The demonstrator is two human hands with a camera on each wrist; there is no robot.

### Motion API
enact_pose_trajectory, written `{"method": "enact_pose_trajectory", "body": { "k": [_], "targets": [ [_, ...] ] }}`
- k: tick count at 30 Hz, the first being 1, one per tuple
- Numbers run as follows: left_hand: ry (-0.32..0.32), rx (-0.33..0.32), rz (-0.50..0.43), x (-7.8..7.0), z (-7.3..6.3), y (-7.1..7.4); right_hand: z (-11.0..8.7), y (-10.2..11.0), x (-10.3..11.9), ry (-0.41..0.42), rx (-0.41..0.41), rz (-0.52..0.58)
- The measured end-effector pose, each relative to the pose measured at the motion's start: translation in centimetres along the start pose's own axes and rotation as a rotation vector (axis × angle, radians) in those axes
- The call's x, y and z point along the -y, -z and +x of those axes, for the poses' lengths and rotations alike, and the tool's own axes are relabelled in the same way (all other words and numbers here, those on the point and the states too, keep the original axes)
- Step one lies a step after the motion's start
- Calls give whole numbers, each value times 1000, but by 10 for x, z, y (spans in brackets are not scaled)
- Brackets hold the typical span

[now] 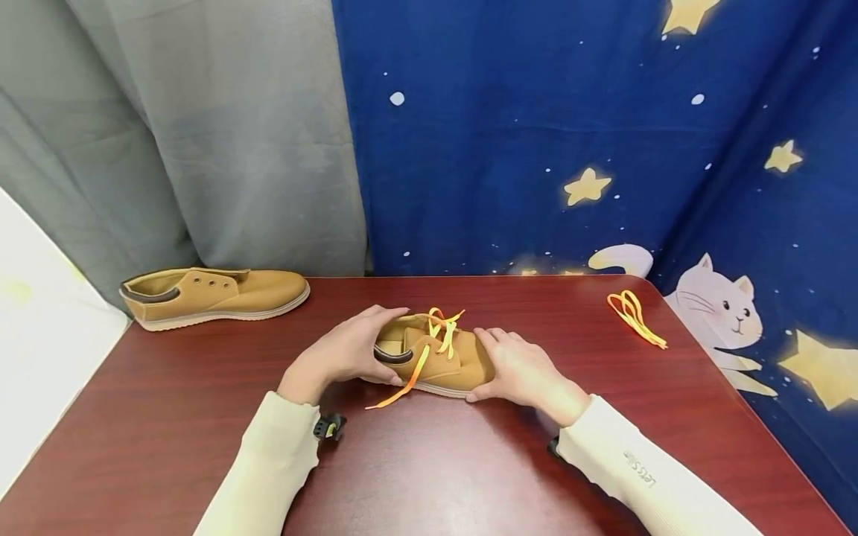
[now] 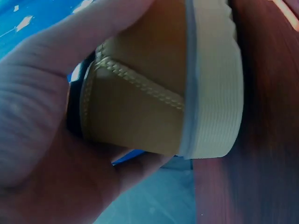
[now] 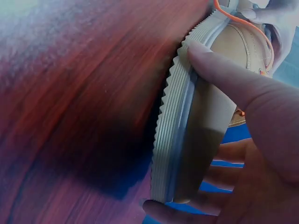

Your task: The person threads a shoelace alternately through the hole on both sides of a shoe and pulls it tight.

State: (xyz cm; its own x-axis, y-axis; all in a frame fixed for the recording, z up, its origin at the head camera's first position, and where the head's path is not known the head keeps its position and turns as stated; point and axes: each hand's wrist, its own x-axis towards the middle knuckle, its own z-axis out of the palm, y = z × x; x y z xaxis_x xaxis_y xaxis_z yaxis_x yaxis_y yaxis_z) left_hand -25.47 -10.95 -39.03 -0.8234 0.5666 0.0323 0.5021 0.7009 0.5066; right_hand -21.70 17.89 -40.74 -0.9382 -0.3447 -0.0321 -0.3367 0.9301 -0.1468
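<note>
A tan lace-up shoe (image 1: 429,365) sits mid-table with its toe to the right. Yellow-orange shoelace (image 1: 442,331) runs through its eyelets, and one loose end trails over the near side onto the table. My left hand (image 1: 351,350) grips the heel, thumb on the near side and fingers on the far side. Around the toe, my right hand (image 1: 519,372) holds the shoe the same way. The right wrist view shows the right thumb (image 3: 215,67) on the edge of the ridged sole (image 3: 170,126). Close up in the left wrist view is the stitched heel (image 2: 135,107).
A second tan shoe (image 1: 221,294), its eyelets without a lace, stands at the back left of the dark red table (image 1: 429,461). A folded yellow-orange lace (image 1: 633,318) lies at the back right. Grey and blue curtains (image 1: 482,149) hang behind the table.
</note>
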Motion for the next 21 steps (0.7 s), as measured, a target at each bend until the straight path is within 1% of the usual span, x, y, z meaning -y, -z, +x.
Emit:
{"method": "enact_pose_trajectory", "body": {
  "k": [7,12,15,18,21],
  "targets": [
    [75,-46,23,-5,4,-7,8,4,-4,0,14,38],
    [127,-98,73,-5,10,-11,16,6,-7,0,10,72],
    [135,-121,145,-5,15,-12,22,8,-8,-12,13,86],
    [137,-130,210,-2,20,-11,29,7,-8,-35,16,100],
    [136,-142,234,0,26,-10,36,9,-12,-53,21,107]
  ]
}}
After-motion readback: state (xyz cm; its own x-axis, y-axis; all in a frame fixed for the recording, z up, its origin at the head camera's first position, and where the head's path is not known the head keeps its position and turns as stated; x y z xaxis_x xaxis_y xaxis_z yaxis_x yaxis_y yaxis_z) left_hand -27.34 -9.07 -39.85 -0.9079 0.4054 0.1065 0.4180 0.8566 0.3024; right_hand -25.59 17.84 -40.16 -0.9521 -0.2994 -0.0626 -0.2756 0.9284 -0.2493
